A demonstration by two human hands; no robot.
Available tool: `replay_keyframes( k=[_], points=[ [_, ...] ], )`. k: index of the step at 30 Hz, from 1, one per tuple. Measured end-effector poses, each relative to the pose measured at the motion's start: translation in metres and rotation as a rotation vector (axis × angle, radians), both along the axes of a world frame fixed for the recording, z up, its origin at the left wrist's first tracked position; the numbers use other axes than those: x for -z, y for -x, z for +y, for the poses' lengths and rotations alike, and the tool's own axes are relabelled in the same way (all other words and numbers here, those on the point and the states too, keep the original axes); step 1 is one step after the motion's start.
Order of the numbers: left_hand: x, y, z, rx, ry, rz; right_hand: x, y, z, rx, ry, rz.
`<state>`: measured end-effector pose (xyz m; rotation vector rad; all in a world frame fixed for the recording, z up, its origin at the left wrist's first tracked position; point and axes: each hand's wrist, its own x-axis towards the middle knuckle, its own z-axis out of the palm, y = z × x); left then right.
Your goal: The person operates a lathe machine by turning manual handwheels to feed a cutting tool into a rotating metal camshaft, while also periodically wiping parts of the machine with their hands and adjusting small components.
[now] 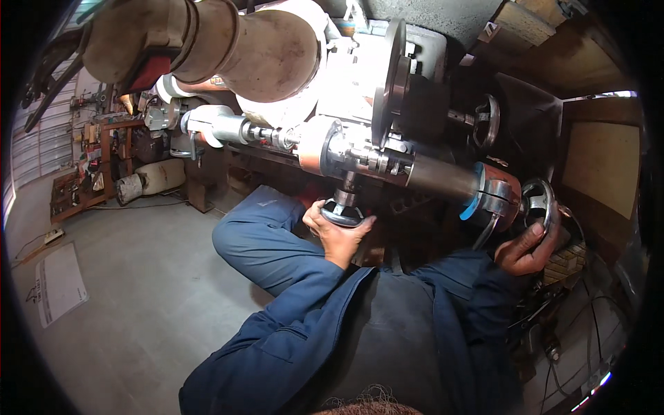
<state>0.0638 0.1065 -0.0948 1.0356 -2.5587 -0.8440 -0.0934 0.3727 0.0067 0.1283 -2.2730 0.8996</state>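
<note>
Left hand: here it is at the middle, the left hand (339, 238) cupped under the front wheel (344, 220), fingers curled round the rim, gripping from both sides.
Right hand: over on the far side, the right hand (522, 252) is on the end wheel (549, 197), thumb up against the rim, fingers bent round it; the fingertips are hidden from view.
Front wheel: sits below the spindle (356, 158), on a short shaft, facing the person's lap.
End wheel: at the spindle's right end, just beside the orange collar (510, 190), and a blue band (472, 206) shows on that collar's left edge.
Steel sleeve: a smooth grey tube (443, 173), lying between spindle and collar.
Disc: the big disc (389, 83) stands on edge above the spindle, a third handwheel (490, 121) to its right.
Floor: grey floor (152, 256) at left, white sheet (61, 283) lying flat on it.
</note>
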Motion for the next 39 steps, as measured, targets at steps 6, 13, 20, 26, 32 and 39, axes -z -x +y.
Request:
replay_keyframes(
  k=[6, 13, 20, 26, 32, 39],
  points=[
    [0.003, 0.004, 0.003, 0.015, 0.124, 0.047, -0.009, -0.004, 0.002, -0.005, -0.096, -0.064],
    [0.022, -0.005, -0.013, 0.014, -0.056, 0.088, 0.001, -0.001, 0.007, -0.033, -0.096, 0.01],
    [0.081, -0.032, -0.045, -0.17, -1.335, 0.409, -0.001, -0.003, 0.006, -0.039, -0.125, -0.029],
    [0.047, -0.016, -0.045, -0.146, -1.512, 0.298, 0.003, 0.0, 0.006, -0.038, -0.072, 0.044],
    [0.036, -0.011, -0.044, -0.224, -1.415, 0.306, 0.008, -0.005, 0.014, -0.04, -0.113, -0.023],
    [0.06, -0.024, -0.051, -0.295, -1.443, 0.333, -0.002, -0.007, 0.009, -0.031, -0.128, -0.102]
  ],
)
